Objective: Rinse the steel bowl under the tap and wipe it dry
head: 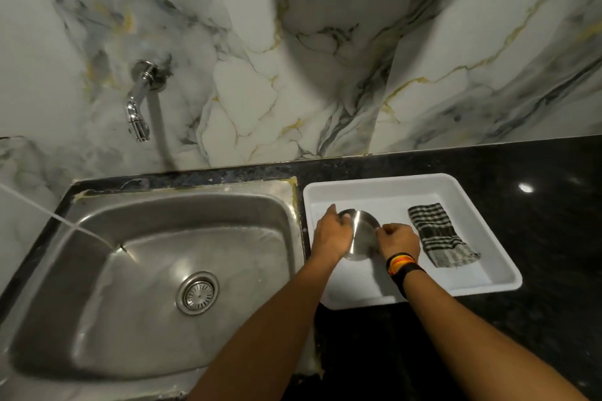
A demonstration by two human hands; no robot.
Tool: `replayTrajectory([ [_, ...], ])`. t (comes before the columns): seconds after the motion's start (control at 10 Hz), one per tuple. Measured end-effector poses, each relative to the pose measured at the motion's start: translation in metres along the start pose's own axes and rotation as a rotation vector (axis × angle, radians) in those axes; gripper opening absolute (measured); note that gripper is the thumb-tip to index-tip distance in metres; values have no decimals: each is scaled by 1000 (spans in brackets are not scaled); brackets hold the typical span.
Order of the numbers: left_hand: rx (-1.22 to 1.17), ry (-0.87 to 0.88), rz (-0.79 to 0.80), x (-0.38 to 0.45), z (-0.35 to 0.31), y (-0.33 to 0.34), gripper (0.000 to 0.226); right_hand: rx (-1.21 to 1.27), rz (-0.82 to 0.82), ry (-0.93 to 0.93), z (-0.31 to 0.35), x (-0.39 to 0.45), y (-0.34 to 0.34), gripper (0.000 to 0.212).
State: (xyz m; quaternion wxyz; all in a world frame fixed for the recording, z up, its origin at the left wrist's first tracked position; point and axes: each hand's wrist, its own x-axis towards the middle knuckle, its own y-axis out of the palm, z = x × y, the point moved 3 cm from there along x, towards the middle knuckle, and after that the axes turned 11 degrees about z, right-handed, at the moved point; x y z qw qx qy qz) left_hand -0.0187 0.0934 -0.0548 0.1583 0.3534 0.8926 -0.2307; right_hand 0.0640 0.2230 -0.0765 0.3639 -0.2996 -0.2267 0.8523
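The steel bowl (362, 233) stands tilted on its edge inside the white tray (384, 184), its shiny surface turned towards me. My left hand (330, 234) grips its left rim and my right hand (399, 239) grips its right rim. A folded black-and-white checked cloth (438, 234) lies flat in the tray to the right of the bowl, apart from both hands. The chrome tap (140, 101) sticks out of the marble wall above the steel sink (97, 286), well to the left of the hands. No water shows at its spout.
The sink's round drain (197, 293) lies left of my left forearm. The tray rests on a black granite counter (537, 205) against a marble wall. A thin pale line (58, 218) crosses the sink's left edge.
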Motion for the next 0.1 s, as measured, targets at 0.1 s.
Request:
replayTrajectory([
  [0.1,75,249,-151,-18,-24,-38,58,224,-7,-102,15,-44,-18,42],
])
